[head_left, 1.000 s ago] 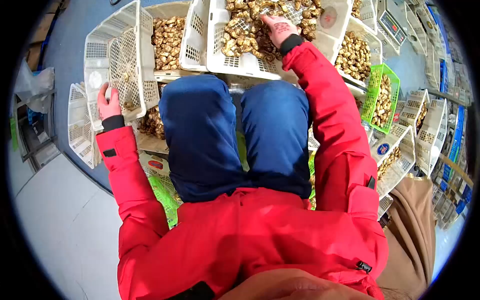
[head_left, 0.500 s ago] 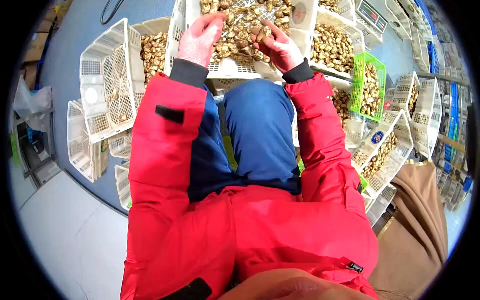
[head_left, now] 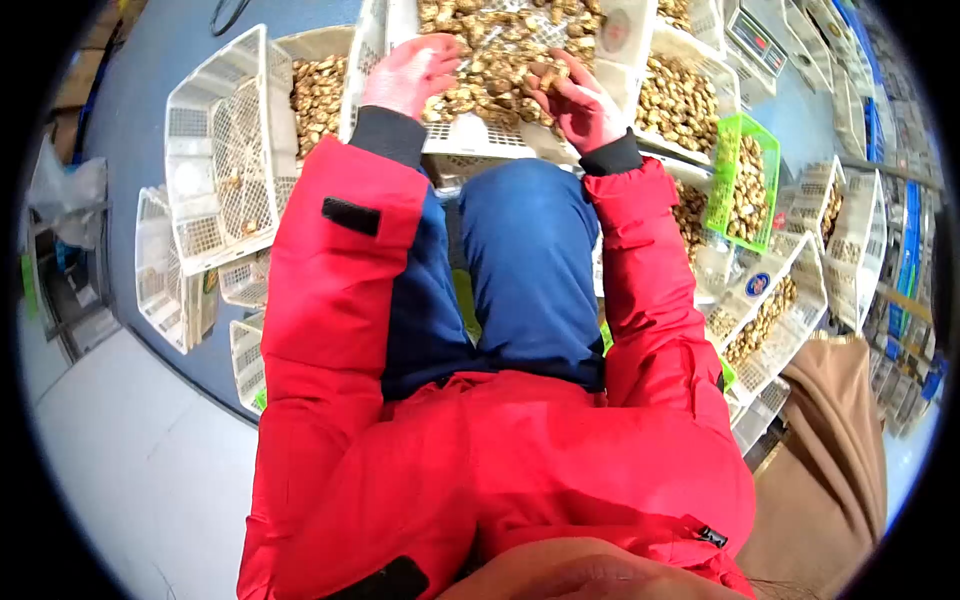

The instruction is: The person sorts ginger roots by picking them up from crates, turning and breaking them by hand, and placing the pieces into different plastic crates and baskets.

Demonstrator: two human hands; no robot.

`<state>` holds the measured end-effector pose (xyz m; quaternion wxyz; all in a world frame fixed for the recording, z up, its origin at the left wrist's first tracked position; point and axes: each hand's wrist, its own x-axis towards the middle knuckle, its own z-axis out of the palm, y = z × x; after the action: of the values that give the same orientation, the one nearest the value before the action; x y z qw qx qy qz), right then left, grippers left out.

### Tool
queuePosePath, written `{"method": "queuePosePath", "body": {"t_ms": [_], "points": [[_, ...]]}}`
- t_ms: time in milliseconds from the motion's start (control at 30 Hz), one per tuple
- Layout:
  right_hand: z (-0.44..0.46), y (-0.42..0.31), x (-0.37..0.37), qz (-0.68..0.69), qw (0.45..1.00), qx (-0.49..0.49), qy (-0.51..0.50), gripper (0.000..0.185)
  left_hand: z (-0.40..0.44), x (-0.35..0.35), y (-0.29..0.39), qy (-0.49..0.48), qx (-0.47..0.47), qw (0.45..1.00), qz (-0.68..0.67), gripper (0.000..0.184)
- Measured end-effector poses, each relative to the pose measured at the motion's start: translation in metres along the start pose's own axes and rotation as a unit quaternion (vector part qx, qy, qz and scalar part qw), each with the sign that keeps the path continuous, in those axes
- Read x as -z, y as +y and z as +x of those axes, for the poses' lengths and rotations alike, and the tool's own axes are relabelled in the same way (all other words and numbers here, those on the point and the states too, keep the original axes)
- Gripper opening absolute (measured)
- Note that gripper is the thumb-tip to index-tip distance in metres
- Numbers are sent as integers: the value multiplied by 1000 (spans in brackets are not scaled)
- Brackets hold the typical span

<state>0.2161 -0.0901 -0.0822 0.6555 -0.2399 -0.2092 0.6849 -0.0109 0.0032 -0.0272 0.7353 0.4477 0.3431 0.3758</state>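
In front of my knees is a white plastic crate with a layer of brown-and-cream mushrooms spread over its mesh bottom. My right hand is closed around a mushroom at the crate's near right side, thumb and fingers gripping it. At the near left, my left hand hangs over the mushrooms with its fingers loosely bent and apart. I see nothing held in it, though its palm side is partly hidden.
A white crate of mushrooms stands to the right, beside a green basket of more mushrooms. Left of me are a tilted white crate and mushrooms in another crate. A digital scale sits at the upper right.
The view has shifted slightly. My right hand, still with a mushroom, has turned and come lower over the pile. My left fingers have dropped closer to the mushrooms.
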Motion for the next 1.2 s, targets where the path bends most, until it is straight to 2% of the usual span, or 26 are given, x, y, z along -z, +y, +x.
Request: {"method": "queuePosePath", "body": {"t_ms": [33,67,100,133,167,233,300,333,467,533,567,600,633,667,700,733,767,833,900,933,967,1033,1067,1100,1167,1200], "points": [[-1,1,-8,-69,997,10,22,46,-4,-8,3,23,14,1000,-7,34],[-2,2,-16,-137,989,16,45,45,1,0,-4,-10,35,999,-33,34],[0,1,-8,-38,998,-7,45,46,6,7,-11,-44,57,996,-60,34],[-2,-3,-24,-49,997,-10,64,52,1,-3,-7,-21,60,998,-19,35],[3,-4,-23,-24,999,-17,38,57,-3,-14,-3,-1,63,998,21,35],[5,-8,-36,-119,991,-11,61,57,-4,-15,2,-6,79,997,21,38],[6,-10,-40,-131,990,-20,46,55,-4,-13,-1,-14,67,998,1,39],[7,-8,-41,-128,991,-21,42,55,-5,-15,2,15,83,996,33,41],[28,-1,-36,-212,972,-55,86,58,0,-5,5,130,-49,989,-56,38],[52,8,-60,-207,977,-48,34,61,-11,-9,24,195,-148,964,-107,33],[62,12,-88,-190,981,-20,-30,59,-8,1,27,232,-166,951,-121,31],[74,17,-108,-173,983,-18,-60,56,-15,-3,35,251,-207,941,-95,30],[80,12,-135,-180,978,53,-93,39,-26,-7,44,269,-246,928,-69,30],[107,1,-109,-239,965,-28,-101,53,-30,-6,45,259,-240,933,-67,30],[135,-8,-82,-297,942,-108,-110,70,-32,-3,46,250,-236,937,-65,31],[133,9,-79,-389,914,107,-40,23,-33,1,47,242,-233,939,-65,32],[124,4,-71,-559,811,164,56,20,-33,3,48,241,-224,942,-73,32],[134,20,3,-684,725,56,62,32,-31,6,45,236,-204,946,-91,34],[127,42,22,-881,459,-39,105,46,-25,10,40,233,-185,950,-93,35],[121,45,-2,-903,407,-103,89,52,-24,6,41,235,-173,953,-85,35],[125,58,8,-908,399,-108,77,51,-23,3,42,237,-162,955,-75,35],[136,74,26,-907,390,-134,88,49,-18,4,40,226,-116,961,-110,33],[139,73,37,-895,424,-104,90,47,-17,6,37,205,-109,965,-122,33],[140,62,31,-854,497,-135,80,40,-16,6,34,183,-102,968,-134,33],[133,60,59,-697,707,-56,102,40,-13,6,29,159,-75,978,-116,36],[126,58,62,-523,843,-42,120,37,-12,3,28,150,-60,981,-105,37]]}}
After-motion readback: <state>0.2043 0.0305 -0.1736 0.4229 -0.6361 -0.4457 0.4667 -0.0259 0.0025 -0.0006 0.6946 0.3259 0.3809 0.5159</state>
